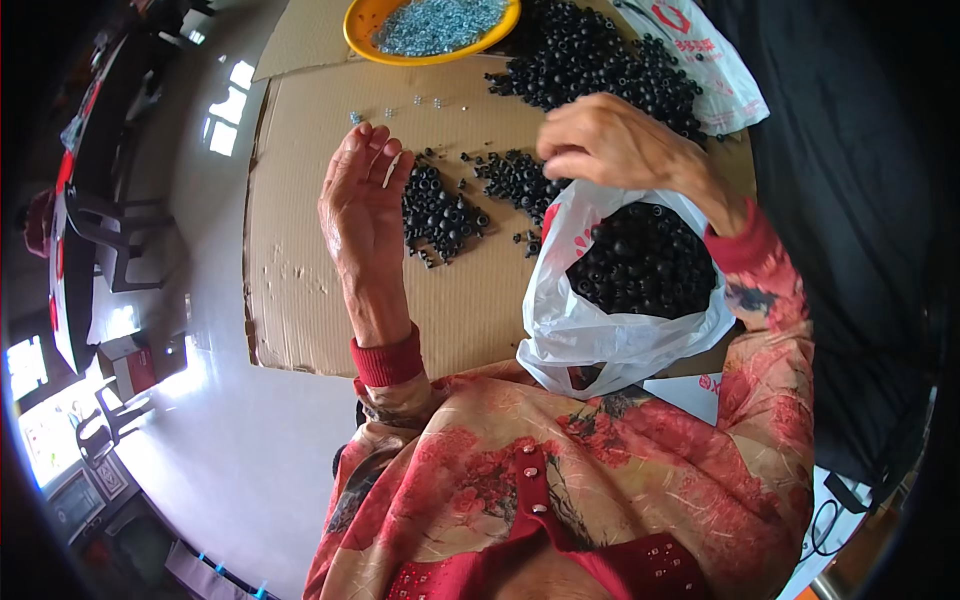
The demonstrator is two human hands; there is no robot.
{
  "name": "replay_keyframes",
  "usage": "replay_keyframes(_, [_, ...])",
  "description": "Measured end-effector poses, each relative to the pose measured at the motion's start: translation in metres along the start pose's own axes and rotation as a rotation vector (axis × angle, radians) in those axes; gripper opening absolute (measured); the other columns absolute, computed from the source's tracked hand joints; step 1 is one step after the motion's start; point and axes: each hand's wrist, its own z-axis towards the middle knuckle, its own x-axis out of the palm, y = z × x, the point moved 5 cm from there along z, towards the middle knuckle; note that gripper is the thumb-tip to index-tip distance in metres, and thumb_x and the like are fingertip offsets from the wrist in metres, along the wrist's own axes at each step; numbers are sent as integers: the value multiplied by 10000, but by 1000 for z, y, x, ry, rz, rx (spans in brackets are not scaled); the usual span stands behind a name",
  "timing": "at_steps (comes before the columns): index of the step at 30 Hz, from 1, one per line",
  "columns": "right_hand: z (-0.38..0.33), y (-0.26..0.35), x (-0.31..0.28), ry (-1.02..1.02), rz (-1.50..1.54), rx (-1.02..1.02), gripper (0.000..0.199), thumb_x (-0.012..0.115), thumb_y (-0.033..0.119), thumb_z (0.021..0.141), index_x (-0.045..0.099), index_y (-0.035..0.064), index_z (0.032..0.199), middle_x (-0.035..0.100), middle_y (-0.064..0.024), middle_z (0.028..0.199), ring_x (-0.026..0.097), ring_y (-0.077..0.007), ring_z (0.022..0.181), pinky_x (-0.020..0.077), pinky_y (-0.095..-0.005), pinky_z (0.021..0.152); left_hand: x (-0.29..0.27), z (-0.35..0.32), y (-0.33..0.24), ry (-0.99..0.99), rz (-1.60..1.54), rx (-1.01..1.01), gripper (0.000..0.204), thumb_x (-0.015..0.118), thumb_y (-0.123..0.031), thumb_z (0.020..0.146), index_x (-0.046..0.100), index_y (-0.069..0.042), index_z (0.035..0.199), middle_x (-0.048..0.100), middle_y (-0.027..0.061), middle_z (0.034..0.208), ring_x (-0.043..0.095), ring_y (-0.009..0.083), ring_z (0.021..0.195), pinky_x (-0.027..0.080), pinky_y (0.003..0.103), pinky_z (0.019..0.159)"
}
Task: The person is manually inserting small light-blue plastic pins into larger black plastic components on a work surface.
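My left hand (365, 210) is raised over the cardboard, its palm turned inward and its fingers loosely bent and apart, beside a pile of black ring-shaped pieces (436, 215). Nothing shows in its palm. My right hand (610, 145) is closed, with its fingers curled down above a heap of smaller black pieces (515, 178); whatever its slightly blurred fingertips hold is hidden. Below my right wrist, an open white plastic bag (545, 320) full of round black pieces (645, 262) rests close to my body.
A yellow bowl (352, 42) of small translucent bluish pieces (440, 25) stands at the far edge. A few similar pieces (390, 112) lie on the cardboard (300, 200). Far right are a large spread of black pieces (600, 60) and another white bag (735, 95).
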Motion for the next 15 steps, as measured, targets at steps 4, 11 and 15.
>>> replay_keyframes(4, [44, -19, 29, 7, 174, -25, 156, 602, 121, 726, 617, -32, 756, 618, -122, 657, 605, -215, 593, 475, -326, 611, -10, -2, -3, -76, 11, 22, 168, 525, -128, 884, 578, 1, 980, 604, 90, 905, 579, 166, 827, 498, 325, 777])
replay_keyframes(11, [94, -18, 76, 124, 209, 43, 106, 601, 80, 721, 606, -19, 760, 597, -100, 659, 569, -178, 577, 465, -311, 583, -22, 9, -3, -121, 16, 33, 177, 525, -125, 884, 567, 11, 989, 597, 94, 899, 580, 165, 802, 500, 306, 748])
replay_keyframes(15, [103, -8, 96, 172, 220, 3, 93, 608, 40, 673, 592, -13, 748, 583, -83, 653, 557, -193, 599, 455, -326, 589, -26, 12, 1, -146, 27, 20, 182, 528, -129, 883, 565, 14, 990, 597, 95, 901, 578, 161, 794, 496, 300, 741])
